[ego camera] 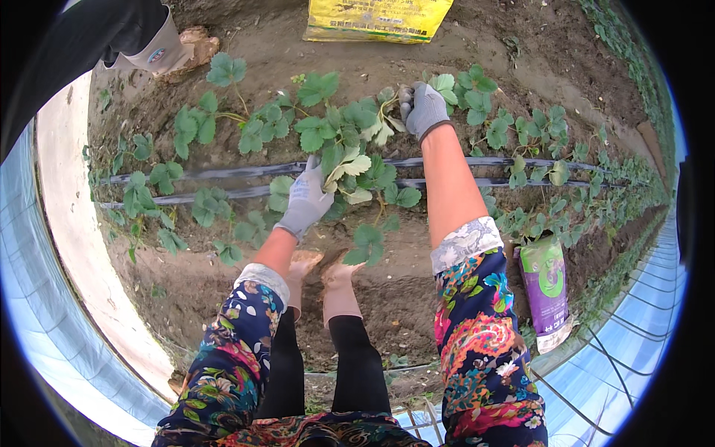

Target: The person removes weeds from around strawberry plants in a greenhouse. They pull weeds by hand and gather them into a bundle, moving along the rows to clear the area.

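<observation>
My left hand (pixel 306 196), in a grey-white work glove, reaches into the leaves of a strawberry plant (pixel 341 125). Its index finger points up along the black drip tapes (pixel 234 172), and its other fingertips are partly hidden under foliage. Beside it, some strawberry leaves (pixel 352 166) are turned to show their pale undersides. Farther up and to the right, my right hand (pixel 425 109) wears a similar glove with muddy fingertips. Its fingers are curled closed around a strawberry stem (pixel 391 101) at the plant's far edge, although the grip itself is mostly covered.
Strawberry plants line the soil bed to both sides. A yellow printed bag (pixel 377 22) lies beyond the bed, and a purple-green bag (pixel 544 290) lies at right. Another person's boot (pixel 159 47) stands upper left. My boots (pixel 341 290) are below. A pale concrete strip (pixel 72 167) borders the left.
</observation>
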`<state>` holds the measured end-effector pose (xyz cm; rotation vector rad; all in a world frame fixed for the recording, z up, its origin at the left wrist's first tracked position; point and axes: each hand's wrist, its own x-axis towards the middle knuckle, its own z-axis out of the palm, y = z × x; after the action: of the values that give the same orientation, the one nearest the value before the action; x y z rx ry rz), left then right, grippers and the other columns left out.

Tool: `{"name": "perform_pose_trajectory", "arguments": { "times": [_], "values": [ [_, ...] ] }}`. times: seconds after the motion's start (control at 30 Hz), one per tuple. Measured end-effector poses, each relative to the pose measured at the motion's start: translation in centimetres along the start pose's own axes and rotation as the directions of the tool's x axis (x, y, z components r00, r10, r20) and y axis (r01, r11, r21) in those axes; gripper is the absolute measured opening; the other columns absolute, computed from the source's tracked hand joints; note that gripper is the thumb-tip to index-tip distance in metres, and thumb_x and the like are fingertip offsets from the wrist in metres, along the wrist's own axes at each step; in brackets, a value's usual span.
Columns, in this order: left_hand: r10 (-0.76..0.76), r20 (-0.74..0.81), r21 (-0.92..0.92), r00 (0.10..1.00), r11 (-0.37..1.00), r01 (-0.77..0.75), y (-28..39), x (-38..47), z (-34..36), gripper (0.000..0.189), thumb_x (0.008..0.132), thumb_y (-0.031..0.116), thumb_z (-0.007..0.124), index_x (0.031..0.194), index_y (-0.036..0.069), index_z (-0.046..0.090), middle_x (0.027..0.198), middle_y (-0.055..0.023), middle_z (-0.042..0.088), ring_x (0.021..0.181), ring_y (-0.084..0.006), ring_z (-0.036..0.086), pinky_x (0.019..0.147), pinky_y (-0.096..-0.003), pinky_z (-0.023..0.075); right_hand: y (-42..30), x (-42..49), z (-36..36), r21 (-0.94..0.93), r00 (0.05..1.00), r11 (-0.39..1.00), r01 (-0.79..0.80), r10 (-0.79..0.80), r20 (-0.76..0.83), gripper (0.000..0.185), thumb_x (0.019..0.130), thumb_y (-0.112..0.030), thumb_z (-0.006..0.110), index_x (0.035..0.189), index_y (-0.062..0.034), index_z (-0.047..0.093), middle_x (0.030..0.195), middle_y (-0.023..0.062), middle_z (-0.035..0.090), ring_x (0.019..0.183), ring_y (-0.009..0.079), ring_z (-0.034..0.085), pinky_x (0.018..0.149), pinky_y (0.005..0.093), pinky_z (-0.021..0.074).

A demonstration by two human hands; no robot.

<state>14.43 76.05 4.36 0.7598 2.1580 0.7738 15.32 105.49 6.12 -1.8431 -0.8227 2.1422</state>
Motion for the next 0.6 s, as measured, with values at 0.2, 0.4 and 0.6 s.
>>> {"name": "perform_pose_trajectory", "arguments": {
  "times": [0.2,0.4,0.6],
  "values": [
    [0.060,-0.016,-0.001,0.998,0.998,-0.060,-0.7,-0.1,0.3,0.044,0.077,0.014,0.062,0.119,0.003,0.057,0.135,-0.0311,0.047,0.131,-0.0451,0.040,0.099,-0.0457,0.0426,-3.2,2.3,2.0,0.469,0.980,0.879,-0.083,0.157,-0.121,0.021,0.098,-0.018,0.043,0.082,-0.0124,0.055,0.068,0.0000,0.058,0.048,0.0101,0.049,0.037,0.0219,0.0394],
    [0.060,0.029,0.085,0.998,0.994,-0.062,-1.2,0.2,0.6,0.062,0.075,0.014,0.062,0.135,0.007,0.047,0.139,-0.0304,0.044,0.125,-0.0465,0.044,0.099,-0.0466,0.0430,-11.2,1.2,7.1,0.406,0.863,0.902,0.145,-0.316,0.395,0.022,0.099,-0.026,0.053,0.084,-0.0106,0.056,0.064,-0.0020,0.053,0.048,0.0088,0.045,0.043,0.0204,0.0371],
    [-0.022,0.038,-0.005,0.999,1.000,0.022,-0.5,-0.1,0.1,0.063,0.077,0.015,0.062,0.137,0.008,0.046,0.140,-0.0297,0.043,0.125,-0.0463,0.044,0.099,-0.0466,0.0429,-14.0,-9.8,-3.6,-0.397,0.594,0.516,0.759,-0.297,0.747,0.029,0.093,-0.032,0.061,0.095,-0.0043,0.069,0.072,0.0019,0.064,0.050,0.0054,0.051,0.042,0.0191,0.0358]
  ]
}}
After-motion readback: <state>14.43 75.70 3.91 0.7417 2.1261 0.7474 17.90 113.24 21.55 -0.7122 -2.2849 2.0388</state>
